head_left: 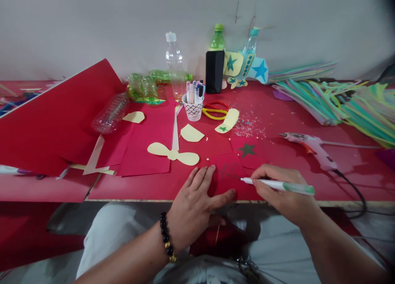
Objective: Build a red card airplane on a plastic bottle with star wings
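My right hand (279,187) grips a white and green marker (290,187), its tip at a piece of red paper (228,185) by the table's front edge. Faint dark strokes show on that paper near the tip. With fingers spread, my left hand (199,195) rests on the left part of the same paper. Just behind it lies another red piece bearing a dark green star (247,149). A pale yellow propeller-shaped cutout (173,153) lies beyond my left fingertips.
A pink glue gun (311,146) lies to the right, its cord over the edge. Behind stand a cup of markers (193,109), a phone (214,72) and a clear bottle (175,66). Scissors (215,113) lie by the cup. Red sheets (70,115) cover the left; coloured strips (314,99) are piled right.
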